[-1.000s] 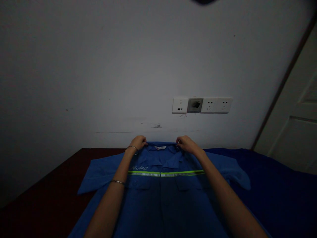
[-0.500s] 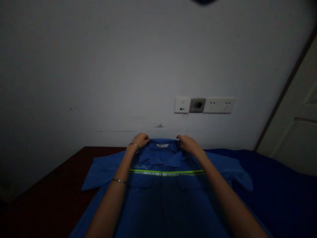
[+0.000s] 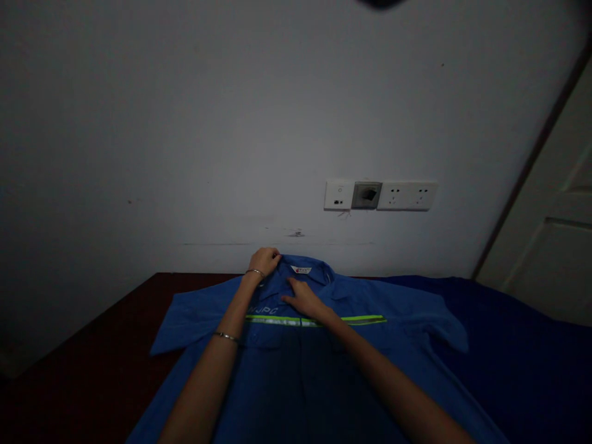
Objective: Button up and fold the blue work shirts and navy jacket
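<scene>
A blue short-sleeved work shirt (image 3: pixel 272 382) lies spread out, front up, with its collar toward the wall. Across its chest run a yellow-green and silver reflective stripe (image 3: pixel 365 320) and pale lettering. A white label (image 3: pixel 301 269) shows inside the neck. My left hand (image 3: pixel 265 260) pinches the left side of the collar, fingers closed on the cloth. Over the neck opening, my right hand (image 3: pixel 306 298) reaches in with thumb and fingers apart, close to the left collar flap. Whether its fingertips touch the cloth I cannot tell.
Under the shirt is a dark red surface (image 3: pixel 106 345) on the left and dark blue cloth (image 3: pixel 522 370) on the right. A pale wall (image 3: pixel 231 135) rises directly behind, carrying white sockets (image 3: pixel 407 195) and a grey switch plate (image 3: pixel 367 195). A panelled door (image 3: pixel 555 246) stands at the right.
My right hand has let go of the right side of the collar and moved left and nearer, over the neck opening. My left hand keeps its hold on the collar.
</scene>
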Action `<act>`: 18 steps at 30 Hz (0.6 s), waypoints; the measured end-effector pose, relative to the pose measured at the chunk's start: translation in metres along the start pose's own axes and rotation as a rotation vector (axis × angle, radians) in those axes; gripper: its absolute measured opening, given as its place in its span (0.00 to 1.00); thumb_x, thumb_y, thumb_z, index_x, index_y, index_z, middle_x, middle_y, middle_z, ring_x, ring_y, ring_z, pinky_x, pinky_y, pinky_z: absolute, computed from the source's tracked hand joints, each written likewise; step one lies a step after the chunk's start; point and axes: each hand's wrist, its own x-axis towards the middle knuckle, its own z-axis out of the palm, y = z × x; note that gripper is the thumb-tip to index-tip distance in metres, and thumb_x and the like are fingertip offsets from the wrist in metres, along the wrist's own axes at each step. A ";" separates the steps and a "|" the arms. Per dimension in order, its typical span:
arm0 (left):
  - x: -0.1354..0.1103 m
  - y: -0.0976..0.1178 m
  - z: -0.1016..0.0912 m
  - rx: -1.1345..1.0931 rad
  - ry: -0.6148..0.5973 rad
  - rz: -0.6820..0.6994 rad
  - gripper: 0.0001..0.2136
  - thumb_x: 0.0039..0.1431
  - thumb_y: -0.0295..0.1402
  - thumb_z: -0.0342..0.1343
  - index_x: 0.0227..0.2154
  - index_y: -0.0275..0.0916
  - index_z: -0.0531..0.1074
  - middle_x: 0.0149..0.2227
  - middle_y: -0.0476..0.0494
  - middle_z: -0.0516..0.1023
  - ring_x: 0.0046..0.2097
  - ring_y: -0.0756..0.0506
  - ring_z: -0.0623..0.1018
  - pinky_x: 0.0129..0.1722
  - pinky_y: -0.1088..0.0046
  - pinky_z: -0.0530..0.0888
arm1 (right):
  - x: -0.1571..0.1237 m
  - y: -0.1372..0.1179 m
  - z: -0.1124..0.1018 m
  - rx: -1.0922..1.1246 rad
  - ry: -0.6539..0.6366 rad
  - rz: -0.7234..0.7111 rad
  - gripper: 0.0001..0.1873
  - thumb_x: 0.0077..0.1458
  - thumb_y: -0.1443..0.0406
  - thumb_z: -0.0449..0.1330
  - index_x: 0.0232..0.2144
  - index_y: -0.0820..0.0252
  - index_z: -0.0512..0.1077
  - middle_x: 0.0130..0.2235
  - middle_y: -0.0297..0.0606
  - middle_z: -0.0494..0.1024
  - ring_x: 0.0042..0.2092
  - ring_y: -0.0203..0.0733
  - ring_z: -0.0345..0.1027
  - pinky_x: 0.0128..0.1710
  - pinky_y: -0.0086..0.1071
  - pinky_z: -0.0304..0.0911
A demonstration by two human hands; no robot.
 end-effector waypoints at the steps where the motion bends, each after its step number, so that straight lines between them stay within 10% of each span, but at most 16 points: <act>1: 0.000 0.001 0.001 0.011 0.002 -0.015 0.13 0.57 0.37 0.46 0.36 0.39 0.74 0.37 0.40 0.77 0.40 0.44 0.74 0.37 0.74 0.66 | -0.001 0.001 0.003 -0.009 -0.019 0.012 0.28 0.48 0.63 0.58 0.52 0.68 0.61 0.49 0.50 0.69 0.50 0.47 0.63 0.48 0.33 0.58; 13: -0.003 0.005 0.009 0.016 0.030 -0.292 0.15 0.58 0.39 0.44 0.36 0.40 0.74 0.39 0.39 0.76 0.42 0.44 0.73 0.37 0.74 0.67 | -0.002 -0.006 -0.015 0.029 -0.242 -0.072 0.39 0.37 0.69 0.62 0.55 0.67 0.58 0.47 0.48 0.71 0.46 0.48 0.65 0.42 0.32 0.61; 18: -0.004 0.010 0.018 -0.052 0.034 -0.314 0.15 0.57 0.37 0.45 0.41 0.39 0.73 0.42 0.40 0.75 0.44 0.44 0.73 0.39 0.74 0.66 | 0.005 0.008 -0.047 -0.019 -0.193 -0.014 0.24 0.44 0.64 0.59 0.46 0.66 0.68 0.37 0.41 0.76 0.36 0.40 0.69 0.34 0.27 0.60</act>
